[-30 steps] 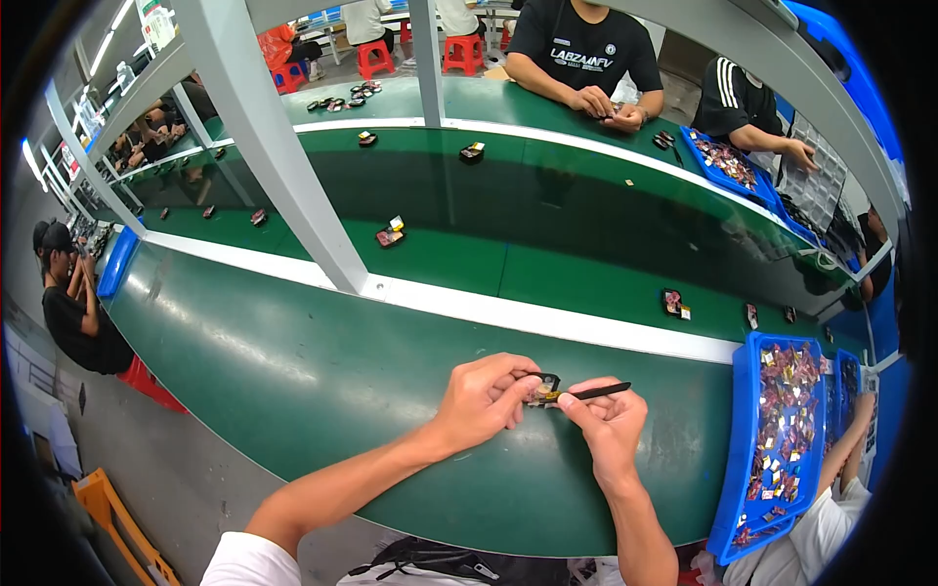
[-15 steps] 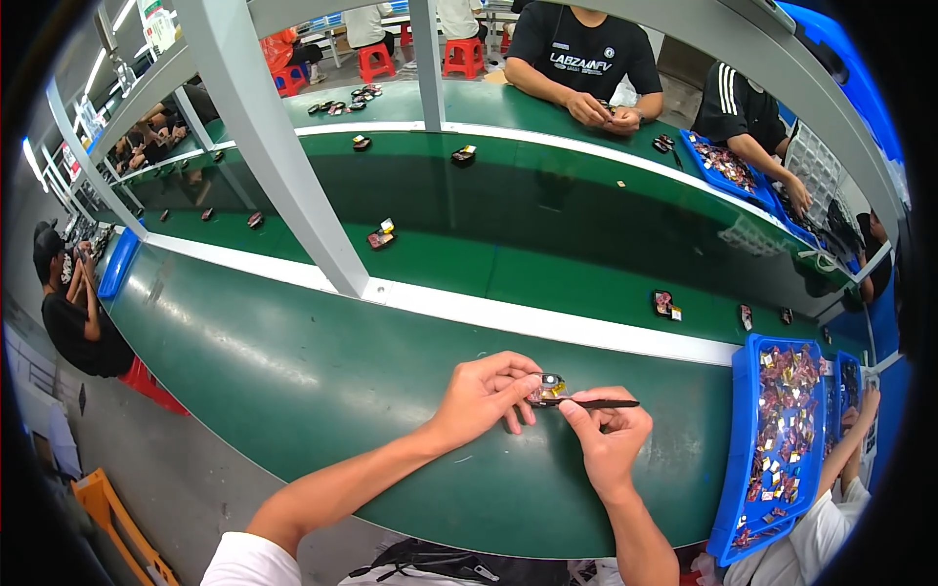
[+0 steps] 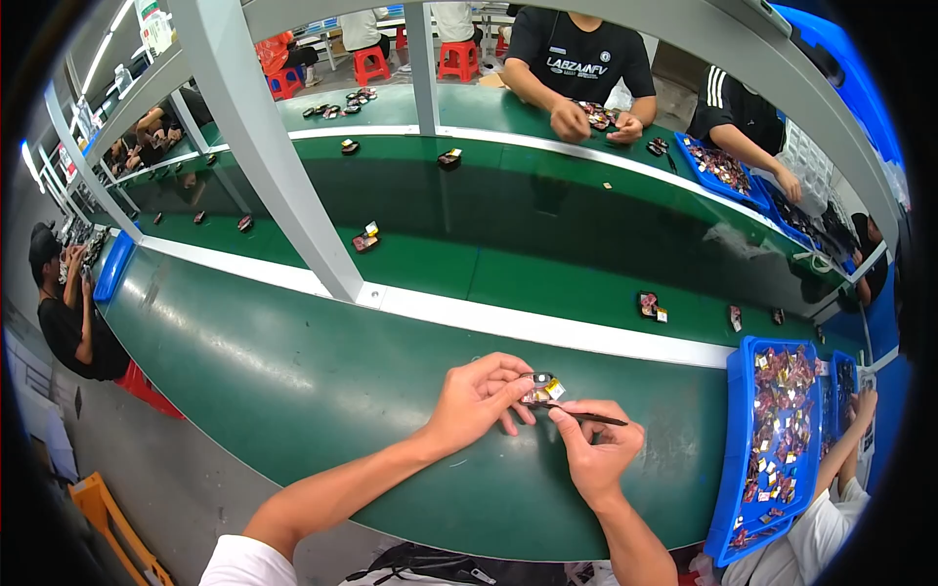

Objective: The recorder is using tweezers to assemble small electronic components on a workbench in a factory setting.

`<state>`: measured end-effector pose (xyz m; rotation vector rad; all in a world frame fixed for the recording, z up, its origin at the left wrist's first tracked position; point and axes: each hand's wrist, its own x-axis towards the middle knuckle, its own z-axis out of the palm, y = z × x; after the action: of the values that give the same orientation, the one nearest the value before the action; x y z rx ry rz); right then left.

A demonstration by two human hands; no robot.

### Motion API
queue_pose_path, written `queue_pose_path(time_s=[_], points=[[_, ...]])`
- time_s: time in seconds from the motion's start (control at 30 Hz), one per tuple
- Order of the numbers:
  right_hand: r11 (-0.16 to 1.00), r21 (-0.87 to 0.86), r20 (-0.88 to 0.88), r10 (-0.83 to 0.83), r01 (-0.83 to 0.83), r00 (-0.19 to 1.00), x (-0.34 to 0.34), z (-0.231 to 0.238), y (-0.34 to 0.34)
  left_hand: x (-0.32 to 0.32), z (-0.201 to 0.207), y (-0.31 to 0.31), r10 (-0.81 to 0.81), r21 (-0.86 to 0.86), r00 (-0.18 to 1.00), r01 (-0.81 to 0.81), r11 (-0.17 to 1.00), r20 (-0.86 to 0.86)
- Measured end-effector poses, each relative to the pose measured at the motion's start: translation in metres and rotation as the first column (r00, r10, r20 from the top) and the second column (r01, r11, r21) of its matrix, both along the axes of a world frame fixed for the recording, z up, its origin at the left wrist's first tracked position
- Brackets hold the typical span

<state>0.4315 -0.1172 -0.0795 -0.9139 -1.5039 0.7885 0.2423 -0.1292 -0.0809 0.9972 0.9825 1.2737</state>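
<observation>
Both hands have barely shifted since a second ago, staying over the near edge of the green workbench (image 3: pixel 293 391), while the small parts on the conveyor belt (image 3: pixel 547 244) have drifted left. The left hand (image 3: pixel 476 398) is pinched shut on a small gold-and-dark component (image 3: pixel 542 390), held just above the bench. The right hand (image 3: pixel 598 452) is closed around a thin dark tool (image 3: pixel 591 417), whose tip rests against the component. A blue tray (image 3: pixel 735 459) of small mixed parts sits well to the right. Other people work across the belt.
</observation>
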Motion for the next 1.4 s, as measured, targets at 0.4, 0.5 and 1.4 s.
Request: queue_pose_path(time_s=[0.4, 0.5, 1.4], points=[[1.0, 0.001, 0.009, -0.012, 0.012, 1.0, 0.0, 0.0, -0.001, 0.004, 0.0, -0.003, 0.058, 0.01, 0.998, -0.058, 0.998, 0.03], [1.0, -0.017, 0.016, -0.011, 0.011, 1.0, -0.001, 0.002, -0.002, 0.002, 0.001, -0.003, 0.062, 0.005, 0.997, -0.062, 0.998, 0.046], [0.989, 0.054, 0.156, 0.126, -0.135, 0.98, 0.01, 0.006, 0.003, 0.001, -0.009, 0.0, 0.016, 0.015, 1.0, -0.016, 1.0, 0.026]])
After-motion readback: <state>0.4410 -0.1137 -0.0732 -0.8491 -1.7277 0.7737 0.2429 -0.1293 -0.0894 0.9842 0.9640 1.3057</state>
